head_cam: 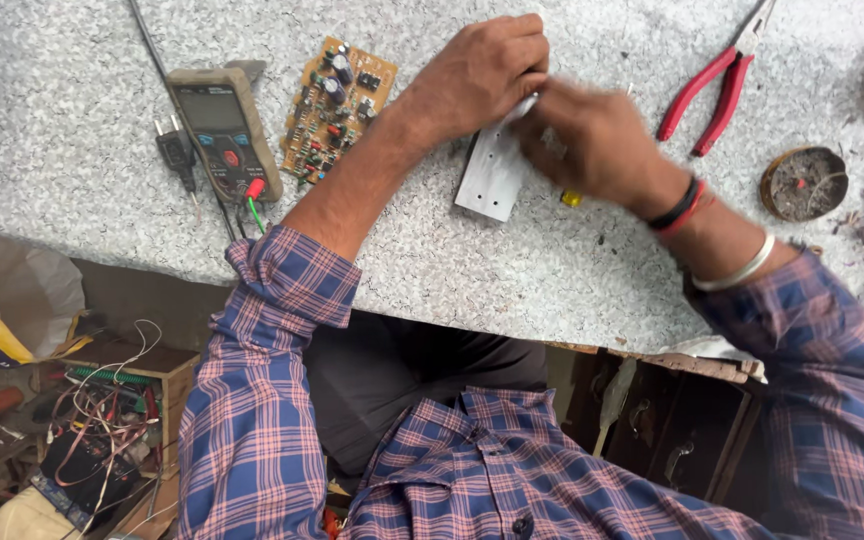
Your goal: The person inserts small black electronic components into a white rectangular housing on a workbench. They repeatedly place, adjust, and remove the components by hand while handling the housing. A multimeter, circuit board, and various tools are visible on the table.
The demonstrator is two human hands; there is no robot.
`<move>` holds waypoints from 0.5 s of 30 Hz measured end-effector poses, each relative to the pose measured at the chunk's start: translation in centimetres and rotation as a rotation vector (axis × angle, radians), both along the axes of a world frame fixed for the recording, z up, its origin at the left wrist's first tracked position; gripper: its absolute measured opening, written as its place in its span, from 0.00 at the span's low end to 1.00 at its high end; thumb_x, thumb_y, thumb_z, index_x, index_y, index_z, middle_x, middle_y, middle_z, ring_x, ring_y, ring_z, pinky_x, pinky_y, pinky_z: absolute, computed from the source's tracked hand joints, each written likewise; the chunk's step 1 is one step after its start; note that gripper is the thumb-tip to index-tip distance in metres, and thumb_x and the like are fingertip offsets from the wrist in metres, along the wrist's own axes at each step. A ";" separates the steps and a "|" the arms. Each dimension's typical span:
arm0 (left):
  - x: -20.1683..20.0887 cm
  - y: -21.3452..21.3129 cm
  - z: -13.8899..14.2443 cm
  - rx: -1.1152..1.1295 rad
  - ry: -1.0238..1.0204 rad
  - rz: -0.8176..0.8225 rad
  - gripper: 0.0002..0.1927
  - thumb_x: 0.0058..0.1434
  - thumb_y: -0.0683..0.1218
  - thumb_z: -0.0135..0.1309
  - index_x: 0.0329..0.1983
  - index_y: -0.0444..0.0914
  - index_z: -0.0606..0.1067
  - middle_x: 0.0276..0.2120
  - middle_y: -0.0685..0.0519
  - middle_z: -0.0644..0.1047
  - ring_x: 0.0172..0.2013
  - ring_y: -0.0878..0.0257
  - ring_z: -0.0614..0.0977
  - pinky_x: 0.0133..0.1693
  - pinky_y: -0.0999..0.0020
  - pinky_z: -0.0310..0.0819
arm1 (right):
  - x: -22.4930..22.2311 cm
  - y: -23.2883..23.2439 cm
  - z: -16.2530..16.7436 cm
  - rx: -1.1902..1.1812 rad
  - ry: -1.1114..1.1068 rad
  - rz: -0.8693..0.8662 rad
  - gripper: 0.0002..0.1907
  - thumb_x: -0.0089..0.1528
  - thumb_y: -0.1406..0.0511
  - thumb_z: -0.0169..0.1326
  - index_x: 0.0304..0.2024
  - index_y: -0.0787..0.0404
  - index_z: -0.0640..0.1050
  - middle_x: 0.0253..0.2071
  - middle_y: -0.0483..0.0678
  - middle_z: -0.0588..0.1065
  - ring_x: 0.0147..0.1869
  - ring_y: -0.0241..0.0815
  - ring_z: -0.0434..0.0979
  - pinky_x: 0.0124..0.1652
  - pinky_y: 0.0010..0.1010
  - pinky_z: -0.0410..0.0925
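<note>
A person in a plaid shirt is sitting at a speckled grey worktop (102, 120), with a box of tangled wires (102, 410) lying nearest, below the bench edge at the left. Both hands are meeting over a pale perforated metal plate (492, 175), which is resting on the worktop just beyond the forearms: the left hand (482, 70) is closing its fingers on the plate's upper end, while the right hand (597, 140), blurred, is pinching something small against it; what it is cannot be told. Steadying the plate flat would help here. A multimeter (224, 130) and a bare circuit board (337, 105) are lying to the left, red-handled pliers (707, 95) farther right.
</note>
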State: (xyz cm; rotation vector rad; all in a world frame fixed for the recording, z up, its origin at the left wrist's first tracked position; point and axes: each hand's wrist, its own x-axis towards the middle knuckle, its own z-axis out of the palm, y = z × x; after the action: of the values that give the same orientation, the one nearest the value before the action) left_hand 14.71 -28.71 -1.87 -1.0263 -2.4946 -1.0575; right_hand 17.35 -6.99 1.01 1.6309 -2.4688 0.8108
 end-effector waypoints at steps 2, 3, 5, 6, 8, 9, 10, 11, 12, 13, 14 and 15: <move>0.0 0.0 0.1 -0.017 0.000 -0.002 0.10 0.66 0.45 0.62 0.36 0.35 0.74 0.38 0.47 0.74 0.41 0.47 0.79 0.43 0.54 0.74 | -0.1 0.2 0.4 -0.022 -0.028 -0.043 0.06 0.66 0.67 0.60 0.45 0.61 0.80 0.35 0.46 0.73 0.27 0.37 0.73 0.27 0.31 0.70; 0.0 0.1 0.2 0.002 -0.004 -0.006 0.11 0.66 0.45 0.62 0.36 0.35 0.74 0.38 0.46 0.74 0.41 0.47 0.79 0.43 0.54 0.74 | 0.1 0.2 0.5 -0.052 -0.047 -0.015 0.06 0.65 0.67 0.60 0.45 0.59 0.80 0.36 0.46 0.74 0.29 0.38 0.74 0.28 0.32 0.70; -0.1 0.1 0.2 0.031 -0.010 -0.005 0.11 0.67 0.46 0.62 0.37 0.35 0.74 0.38 0.46 0.74 0.41 0.47 0.79 0.43 0.54 0.74 | 0.5 -0.2 0.6 -0.059 -0.036 0.055 0.05 0.65 0.67 0.60 0.43 0.59 0.80 0.35 0.46 0.75 0.28 0.38 0.76 0.27 0.32 0.70; -0.1 0.0 0.2 0.036 -0.004 -0.007 0.11 0.67 0.46 0.62 0.37 0.35 0.74 0.38 0.46 0.74 0.41 0.47 0.79 0.43 0.53 0.74 | 0.7 -0.4 0.7 -0.031 -0.014 0.095 0.04 0.65 0.67 0.62 0.41 0.59 0.81 0.32 0.46 0.74 0.26 0.38 0.76 0.24 0.32 0.69; -0.1 -0.2 0.2 0.040 0.000 -0.016 0.11 0.67 0.46 0.62 0.37 0.35 0.74 0.38 0.47 0.74 0.41 0.46 0.78 0.43 0.52 0.73 | 0.6 -0.6 0.8 -0.030 -0.012 0.081 0.04 0.65 0.66 0.62 0.40 0.60 0.81 0.32 0.47 0.75 0.27 0.38 0.77 0.24 0.32 0.70; -0.1 -0.4 0.1 0.021 0.001 -0.013 0.11 0.67 0.45 0.62 0.37 0.35 0.74 0.38 0.47 0.74 0.41 0.46 0.79 0.43 0.53 0.73 | 0.2 -0.5 1.0 -0.053 -0.029 0.022 0.04 0.66 0.66 0.61 0.41 0.59 0.80 0.35 0.47 0.76 0.30 0.39 0.78 0.28 0.32 0.71; -0.1 -0.4 0.0 0.008 0.002 -0.009 0.10 0.67 0.45 0.62 0.37 0.35 0.74 0.38 0.47 0.74 0.42 0.47 0.79 0.44 0.53 0.74 | 0.1 -0.4 1.1 -0.072 -0.046 -0.037 0.03 0.66 0.67 0.60 0.42 0.59 0.80 0.38 0.47 0.77 0.33 0.41 0.80 0.31 0.32 0.72; 0.0 -0.5 -0.1 -0.007 0.001 -0.005 0.10 0.67 0.45 0.61 0.37 0.35 0.73 0.38 0.47 0.74 0.42 0.47 0.79 0.44 0.53 0.74 | 0.2 -0.5 1.0 -0.053 -0.045 -0.033 0.04 0.67 0.67 0.61 0.42 0.61 0.79 0.37 0.47 0.77 0.32 0.40 0.79 0.29 0.31 0.72; 0.1 -0.5 -0.1 -0.005 -0.003 -0.012 0.11 0.67 0.46 0.62 0.37 0.34 0.73 0.38 0.47 0.74 0.42 0.47 0.79 0.44 0.53 0.74 | 0.3 -0.6 1.0 -0.033 -0.042 -0.029 0.05 0.69 0.66 0.61 0.41 0.62 0.79 0.37 0.47 0.76 0.31 0.40 0.79 0.28 0.31 0.71; 0.1 -0.4 -0.2 -0.001 -0.002 -0.018 0.12 0.67 0.47 0.62 0.37 0.34 0.73 0.38 0.47 0.74 0.41 0.47 0.79 0.43 0.53 0.73 | 0.5 -0.7 0.9 -0.012 -0.034 -0.025 0.06 0.70 0.66 0.62 0.41 0.64 0.79 0.36 0.47 0.76 0.30 0.39 0.78 0.27 0.30 0.71; 0.0 -0.4 -0.2 -0.001 0.006 -0.022 0.13 0.68 0.48 0.62 0.37 0.34 0.73 0.38 0.46 0.73 0.41 0.47 0.78 0.43 0.53 0.73 | 0.7 -0.8 0.9 0.003 0.023 0.012 0.05 0.68 0.67 0.62 0.40 0.63 0.80 0.32 0.46 0.75 0.28 0.39 0.78 0.26 0.31 0.70; -0.1 -0.4 -0.1 -0.003 0.017 -0.023 0.13 0.68 0.48 0.62 0.37 0.34 0.73 0.38 0.47 0.73 0.41 0.47 0.79 0.44 0.53 0.74 | 1.1 -1.0 0.8 0.015 0.079 0.050 0.04 0.66 0.67 0.62 0.39 0.62 0.81 0.29 0.46 0.73 0.27 0.39 0.77 0.24 0.32 0.70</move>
State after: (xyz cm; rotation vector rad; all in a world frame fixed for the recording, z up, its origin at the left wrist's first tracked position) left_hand 14.58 -29.10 -2.01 -1.0625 -2.4772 -1.0481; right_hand 18.45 -7.94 1.77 1.7016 -2.3963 0.7207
